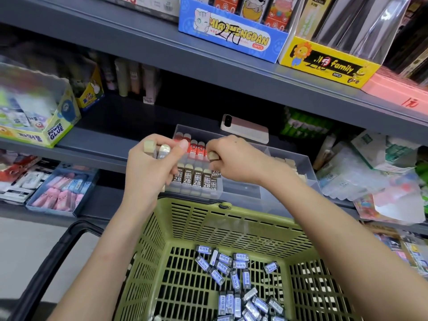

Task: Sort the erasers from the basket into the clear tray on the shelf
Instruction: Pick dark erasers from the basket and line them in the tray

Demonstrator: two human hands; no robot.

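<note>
A green plastic basket (231, 225) sits below the shelf with several blue-and-white wrapped erasers (231, 274) on its bottom. On the shelf stands the clear tray (291, 163), divided into compartments. Its left part holds a row of brown 2B erasers (196, 179) in front and red-sleeved erasers (196, 147) behind. My left hand (150, 167) grips a bundle of brown erasers (159, 149) above the tray's left edge. My right hand (234, 158) pinches one brown 2B eraser (214, 162) over the right end of the brown row.
A pink phone (245, 130) lies on the shelf behind the tray. A glue box (55, 130) stands at the left, plastic-wrapped packs (370, 172) at the right. A blue tray of pink and blue erasers (64, 188) sits on the lower left shelf. The basket's black handle (53, 256) hangs left.
</note>
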